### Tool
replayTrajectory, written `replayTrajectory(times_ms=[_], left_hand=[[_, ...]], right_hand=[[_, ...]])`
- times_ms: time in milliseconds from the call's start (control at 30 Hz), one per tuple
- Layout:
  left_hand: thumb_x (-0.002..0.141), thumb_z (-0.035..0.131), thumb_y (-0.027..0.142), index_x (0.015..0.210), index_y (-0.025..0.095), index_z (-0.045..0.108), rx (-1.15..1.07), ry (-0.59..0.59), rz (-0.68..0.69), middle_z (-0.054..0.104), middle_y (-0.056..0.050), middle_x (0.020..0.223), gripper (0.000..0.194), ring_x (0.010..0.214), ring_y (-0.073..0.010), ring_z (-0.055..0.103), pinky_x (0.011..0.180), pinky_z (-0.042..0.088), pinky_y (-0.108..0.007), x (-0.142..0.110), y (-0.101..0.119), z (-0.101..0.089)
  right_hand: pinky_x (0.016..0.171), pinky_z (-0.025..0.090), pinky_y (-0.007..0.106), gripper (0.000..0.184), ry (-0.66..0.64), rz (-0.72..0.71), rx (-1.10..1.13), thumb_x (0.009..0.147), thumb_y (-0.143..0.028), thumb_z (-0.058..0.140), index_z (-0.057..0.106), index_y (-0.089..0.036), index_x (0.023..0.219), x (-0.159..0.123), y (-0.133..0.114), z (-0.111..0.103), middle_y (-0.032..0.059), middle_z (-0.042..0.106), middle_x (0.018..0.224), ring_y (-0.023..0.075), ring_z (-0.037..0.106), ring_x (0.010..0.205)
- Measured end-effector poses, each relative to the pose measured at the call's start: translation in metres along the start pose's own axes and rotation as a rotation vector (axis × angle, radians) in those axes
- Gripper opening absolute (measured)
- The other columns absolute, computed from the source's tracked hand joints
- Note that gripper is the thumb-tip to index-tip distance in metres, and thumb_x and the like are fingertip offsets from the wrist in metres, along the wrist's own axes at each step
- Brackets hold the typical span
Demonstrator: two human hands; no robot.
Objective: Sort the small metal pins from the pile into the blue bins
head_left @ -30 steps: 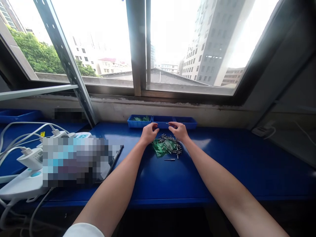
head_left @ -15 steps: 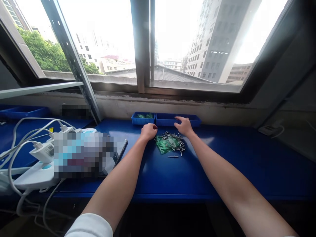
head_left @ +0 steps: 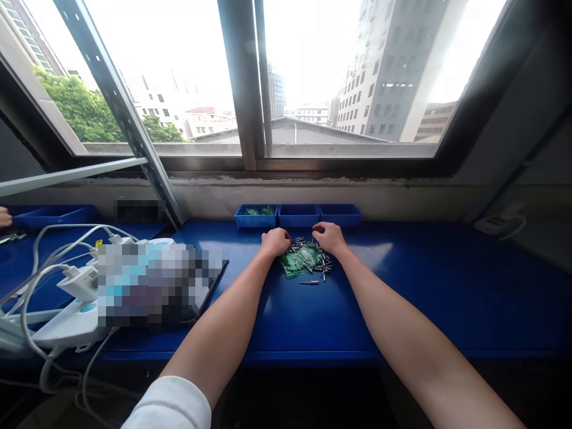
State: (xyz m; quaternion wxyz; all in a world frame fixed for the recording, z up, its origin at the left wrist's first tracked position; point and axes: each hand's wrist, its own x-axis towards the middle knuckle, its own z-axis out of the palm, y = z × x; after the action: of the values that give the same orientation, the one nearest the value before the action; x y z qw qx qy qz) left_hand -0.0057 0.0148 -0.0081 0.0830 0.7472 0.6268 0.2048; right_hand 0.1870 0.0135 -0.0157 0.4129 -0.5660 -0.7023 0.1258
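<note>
A heap of small metal pins (head_left: 313,256) lies on a green plastic bag (head_left: 295,263) on the blue table (head_left: 402,298). My left hand (head_left: 275,242) rests at the heap's left edge with its fingers curled in; what they hold is too small to see. My right hand (head_left: 329,236) sits at the heap's far right edge, fingers bent down onto the pins. One loose pin (head_left: 309,282) lies just in front of the heap. Three blue trays stand behind: the left tray (head_left: 256,217) holds green bags, then the middle tray (head_left: 298,215) and the right tray (head_left: 340,214).
A white power strip (head_left: 67,319) with plugged chargers and white cables (head_left: 49,238) fills the left of the table beside a blurred-out object. A slanted metal strut (head_left: 134,137) rises to the window. Another blue tray (head_left: 49,214) and another person's fingertip (head_left: 4,217) show at far left.
My right hand has drawn back from the middle tray down onto the far edge of the pin heap. My left hand has stayed at the heap's left edge.
</note>
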Motion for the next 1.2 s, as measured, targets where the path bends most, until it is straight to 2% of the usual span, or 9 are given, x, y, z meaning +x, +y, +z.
replayTrajectory(times_ms=[133, 300, 433, 567, 700, 800, 1067, 1200], left_hand=[[0.071, 0.055, 0.023, 0.072, 0.020, 0.068, 0.023, -0.020, -0.013, 0.070, -0.010, 0.082, 0.014, 0.088, -0.0279, 0.061, 0.088, 0.039, -0.042, 0.004, -0.003, 0.004], [0.077, 0.050, 0.025, 0.077, 0.019, 0.067, 0.011, 0.013, -0.006, 0.068, -0.011, 0.089, 0.017, 0.092, -0.0309, 0.059, 0.088, 0.037, -0.046, 0.001, 0.001, 0.001], [0.081, 0.047, 0.025, 0.079, 0.019, 0.065, -0.007, 0.061, 0.068, 0.065, -0.010, 0.095, 0.019, 0.094, -0.0291, 0.058, 0.088, 0.037, -0.045, -0.005, 0.007, -0.006], [0.082, 0.046, 0.026, 0.081, 0.019, 0.063, -0.086, 0.100, 0.124, 0.064, -0.007, 0.092, 0.018, 0.091, -0.0235, 0.058, 0.084, 0.041, -0.038, -0.012, 0.010, -0.011], [0.082, 0.049, 0.031, 0.086, 0.018, 0.062, -0.299, 0.144, 0.251, 0.065, -0.004, 0.082, 0.019, 0.077, -0.0172, 0.059, 0.072, 0.046, -0.028, -0.019, 0.013, -0.014], [0.081, 0.050, 0.032, 0.085, 0.018, 0.064, -0.355, 0.188, 0.318, 0.066, -0.003, 0.082, 0.020, 0.075, -0.0158, 0.059, 0.071, 0.047, -0.026, -0.021, 0.014, -0.016], [0.084, 0.047, 0.027, 0.085, 0.017, 0.064, -0.287, 0.280, 0.311, 0.066, -0.005, 0.086, 0.020, 0.080, -0.0180, 0.060, 0.076, 0.046, -0.027, -0.016, 0.012, -0.012], [0.086, 0.044, 0.025, 0.084, 0.017, 0.064, -0.248, 0.289, 0.255, 0.067, -0.007, 0.086, 0.021, 0.080, -0.0192, 0.060, 0.073, 0.046, -0.027, -0.017, 0.013, -0.012]], right_hand=[[0.081, 0.045, 0.032, 0.023, -0.041, -0.067, -0.054, 0.073, -0.025, 0.055, 0.070, -0.018, 0.089, -0.002, -0.002, 0.005, 0.0058, 0.069, 0.087, 0.0216, 0.059, 0.089], [0.078, 0.044, 0.033, 0.027, -0.125, -0.206, -0.057, 0.077, -0.032, 0.056, 0.068, -0.020, 0.099, -0.006, -0.010, 0.002, 0.0052, 0.069, 0.091, 0.0221, 0.056, 0.090], [0.073, 0.043, 0.030, 0.020, -0.123, -0.257, 0.000, 0.078, -0.031, 0.056, 0.069, -0.021, 0.092, -0.009, -0.019, 0.000, 0.0038, 0.069, 0.085, 0.0191, 0.057, 0.082], [0.065, 0.042, 0.026, 0.017, -0.119, -0.230, 0.070, 0.081, -0.029, 0.052, 0.066, -0.020, 0.081, -0.010, -0.023, -0.001, 0.0022, 0.066, 0.075, 0.0152, 0.056, 0.069], [0.058, 0.038, 0.024, 0.025, -0.115, -0.161, 0.126, 0.084, -0.032, 0.044, 0.062, -0.019, 0.074, -0.011, -0.023, -0.004, 0.0006, 0.062, 0.066, 0.0128, 0.053, 0.060], [0.056, 0.037, 0.024, 0.032, -0.103, -0.132, 0.139, 0.086, -0.036, 0.040, 0.058, -0.019, 0.066, -0.011, -0.025, -0.006, 0.0003, 0.061, 0.064, 0.0121, 0.051, 0.057], [0.058, 0.038, 0.025, 0.044, -0.136, -0.098, 0.167, 0.088, -0.041, 0.036, 0.051, -0.019, 0.053, -0.013, -0.033, -0.007, 0.0010, 0.060, 0.056, 0.0121, 0.053, 0.055], [0.059, 0.041, 0.026, 0.037, -0.127, -0.065, 0.291, 0.084, -0.045, 0.044, 0.060, -0.018, 0.064, -0.012, -0.032, -0.004, 0.0026, 0.064, 0.062, 0.0141, 0.057, 0.059]])
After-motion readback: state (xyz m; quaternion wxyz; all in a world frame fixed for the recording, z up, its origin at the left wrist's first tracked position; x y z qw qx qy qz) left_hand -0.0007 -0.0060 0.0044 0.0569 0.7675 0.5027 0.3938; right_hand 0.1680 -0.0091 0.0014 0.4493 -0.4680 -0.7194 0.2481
